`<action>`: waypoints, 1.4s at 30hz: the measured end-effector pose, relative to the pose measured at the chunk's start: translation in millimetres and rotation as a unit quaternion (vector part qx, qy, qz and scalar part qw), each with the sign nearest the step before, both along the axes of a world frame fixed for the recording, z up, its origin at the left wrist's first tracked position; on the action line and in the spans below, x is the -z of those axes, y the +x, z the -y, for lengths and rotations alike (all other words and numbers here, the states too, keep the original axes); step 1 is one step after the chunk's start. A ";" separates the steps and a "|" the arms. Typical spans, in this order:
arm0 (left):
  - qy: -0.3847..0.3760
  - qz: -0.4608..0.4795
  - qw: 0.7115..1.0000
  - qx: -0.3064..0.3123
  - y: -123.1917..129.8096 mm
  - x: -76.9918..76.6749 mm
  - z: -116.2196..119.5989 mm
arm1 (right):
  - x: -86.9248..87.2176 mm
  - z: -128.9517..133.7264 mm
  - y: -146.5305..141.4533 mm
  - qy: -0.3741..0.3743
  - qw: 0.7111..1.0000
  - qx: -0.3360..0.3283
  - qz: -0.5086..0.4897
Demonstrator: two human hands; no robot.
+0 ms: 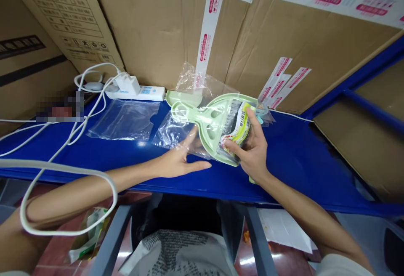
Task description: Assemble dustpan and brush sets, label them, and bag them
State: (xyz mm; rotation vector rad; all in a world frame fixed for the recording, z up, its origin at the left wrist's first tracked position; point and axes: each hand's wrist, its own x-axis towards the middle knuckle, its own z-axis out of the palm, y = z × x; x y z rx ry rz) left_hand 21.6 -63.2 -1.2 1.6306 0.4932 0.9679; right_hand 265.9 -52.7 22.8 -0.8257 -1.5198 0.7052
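Note:
A light green dustpan with a grey-bristled brush is held above the blue table, its handle pointing left. A yellow and black label wraps the bristles, and clear plastic is around the set. My right hand grips its wide right end, thumb and fingers on the label. Just below the handle, my left hand has its thumb stretched out; some fingers are partly hidden behind the clear plastic and the dustpan. Another light green piece lies behind the handle.
On the blue table, a flat clear bag lies at left. Behind it sits a white power strip with a plugged adapter. A white cable loops over my left forearm. Large cardboard stands behind.

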 end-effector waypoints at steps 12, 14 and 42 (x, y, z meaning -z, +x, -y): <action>-0.104 0.150 0.983 -0.004 -66.3 -42.4 -64.9 | -4.4 -7.9 22.0 -0.008 1.000 -0.007 0.012; -0.145 0.172 0.974 0.026 -66.3 -45.9 -63.5 | -4.6 -8.5 21.6 -0.014 0.999 -0.014 0.028; -0.233 0.126 0.964 -0.033 -36.7 -42.7 -40.0 | -3.2 -6.3 21.5 -0.089 0.988 -0.103 0.078</action>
